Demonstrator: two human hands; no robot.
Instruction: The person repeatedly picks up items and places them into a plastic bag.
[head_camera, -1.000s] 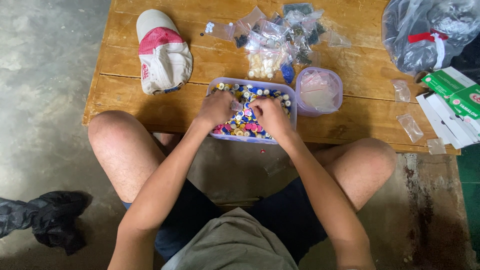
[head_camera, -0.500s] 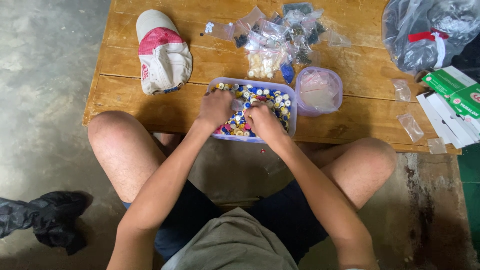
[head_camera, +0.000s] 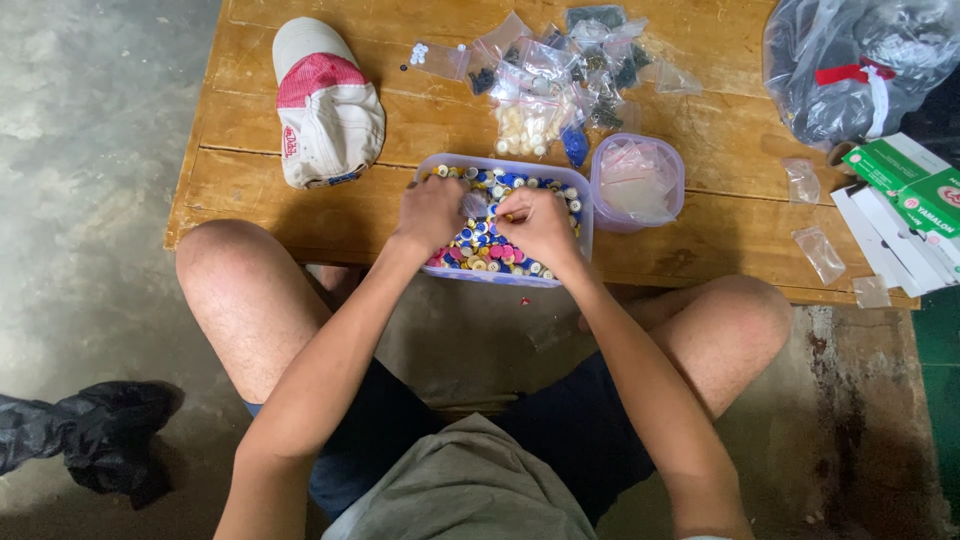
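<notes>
A clear rectangular tub (head_camera: 583, 225) full of small colourful buttons (head_camera: 488, 252) sits at the near edge of the low wooden table (head_camera: 300, 195). Both my hands are over it. My left hand (head_camera: 430, 213) is curled and pinches a small clear bag (head_camera: 474, 205) above the buttons. My right hand (head_camera: 538, 226) meets it from the right, fingertips closed on the same bag's edge. What is inside the bag is hidden by my fingers.
A round clear tub (head_camera: 638, 183) with empty bags stands to the right. Several small filled bags (head_camera: 545, 80) lie behind. A white-and-red cap (head_camera: 325, 105) lies at left, and a grey plastic sack (head_camera: 855, 60) and green boxes (head_camera: 905, 185) at right. A dark cloth (head_camera: 85, 435) lies on the floor.
My right hand has moved left across the tub to meet my left hand, and both now close on the small bag over the tub's middle.
</notes>
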